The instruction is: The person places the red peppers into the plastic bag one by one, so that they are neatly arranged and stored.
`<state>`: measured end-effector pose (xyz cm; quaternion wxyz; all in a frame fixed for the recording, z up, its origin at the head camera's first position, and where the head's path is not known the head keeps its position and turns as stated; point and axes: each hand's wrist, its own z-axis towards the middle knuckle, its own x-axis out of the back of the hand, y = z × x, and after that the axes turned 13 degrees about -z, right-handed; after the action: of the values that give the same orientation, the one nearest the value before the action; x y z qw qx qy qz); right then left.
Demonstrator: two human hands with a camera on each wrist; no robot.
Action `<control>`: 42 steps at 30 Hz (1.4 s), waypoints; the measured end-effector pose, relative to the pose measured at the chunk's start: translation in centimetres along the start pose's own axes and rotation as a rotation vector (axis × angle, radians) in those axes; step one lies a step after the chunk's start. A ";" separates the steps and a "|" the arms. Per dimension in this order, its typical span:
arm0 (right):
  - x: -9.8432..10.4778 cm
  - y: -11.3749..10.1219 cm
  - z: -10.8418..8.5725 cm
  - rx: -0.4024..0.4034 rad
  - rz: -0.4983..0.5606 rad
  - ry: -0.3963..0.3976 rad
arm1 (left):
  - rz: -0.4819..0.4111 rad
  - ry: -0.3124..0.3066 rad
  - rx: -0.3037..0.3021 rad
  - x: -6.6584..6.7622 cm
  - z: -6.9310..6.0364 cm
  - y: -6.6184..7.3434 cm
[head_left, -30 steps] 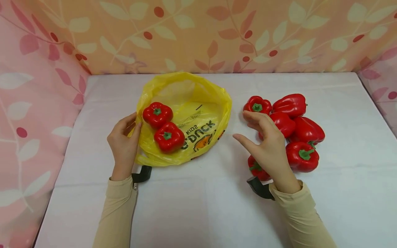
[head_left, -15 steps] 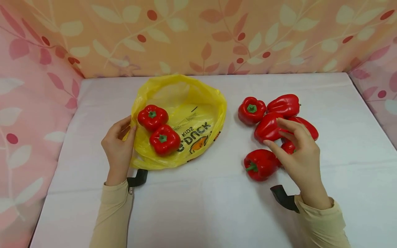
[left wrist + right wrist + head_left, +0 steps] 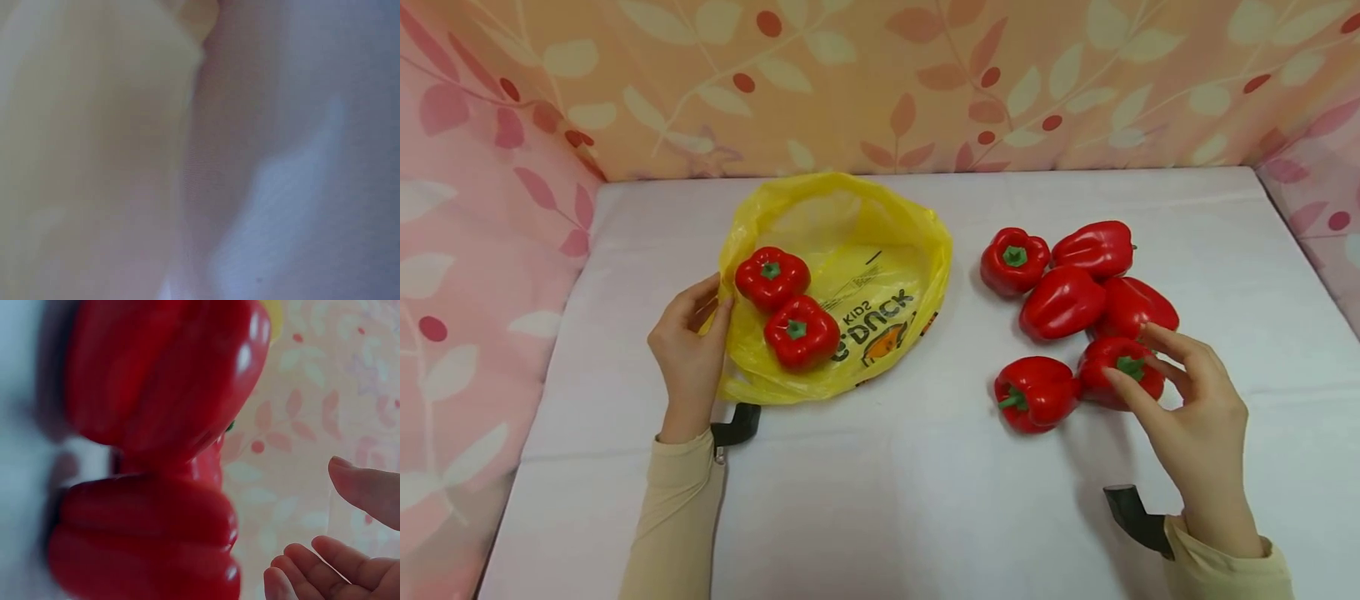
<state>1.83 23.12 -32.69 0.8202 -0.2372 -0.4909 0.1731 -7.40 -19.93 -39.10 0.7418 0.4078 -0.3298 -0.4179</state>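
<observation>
In the head view my left hand (image 3: 688,354) pinches the left rim of a yellow plastic bag (image 3: 938,242), which lies with its mouth wide. Two red bell peppers sit inside, one farther back (image 3: 772,279) and one nearer (image 3: 802,333). My right hand (image 3: 1202,425) hovers with spread thumb and fingers over the front-right bell pepper (image 3: 1105,371), gripping nothing. The right wrist view shows that hand's fingers (image 3: 319,569) apart from two large bell peppers, an upper one (image 3: 162,369) and a lower one (image 3: 144,544). Blurred pale yellow plastic (image 3: 94,156) fills the left wrist view's left side.
Several more bell peppers stand or lie on the white-covered table (image 3: 880,500) at the right: back left (image 3: 1015,275), back right (image 3: 1093,250), middle (image 3: 1060,304), right (image 3: 1138,308) and front left (image 3: 1033,404). A leaf-patterned curtain (image 3: 850,92) closes the back; pink cloth (image 3: 467,275) hangs at the left.
My right hand has moved right and toward the front, from beside the pepper group to over the front-right bell pepper. My left hand keeps its place on the bag's rim.
</observation>
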 end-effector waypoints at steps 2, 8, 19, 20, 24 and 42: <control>0.2 0.3 -0.2 -0.036 -0.024 0.004 | -0.006 0.000 0.003 -0.1 0.0 0.0; 0.3 1.1 -0.3 -0.109 -0.069 0.019 | -0.001 0.001 0.003 -0.1 0.1 0.1; 0.0 1.9 -0.5 -0.135 -0.087 0.014 | 0.017 0.005 0.006 0.0 0.0 -0.1; -0.1 2.0 -0.5 -0.136 -0.093 0.018 | 0.017 0.004 0.006 0.0 0.0 -0.1; -0.2 2.5 -0.5 -0.154 -0.143 0.004 | 0.012 0.005 0.008 -0.1 0.1 0.0; -2.2 11.0 -1.5 -0.303 -0.306 -0.174 | 0.002 -0.002 0.017 0.0 0.0 0.0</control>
<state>1.62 30.74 -41.00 0.7466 -0.2646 -0.6103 -0.0090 -7.37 -19.95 -39.07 0.7386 0.4133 -0.3344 -0.4146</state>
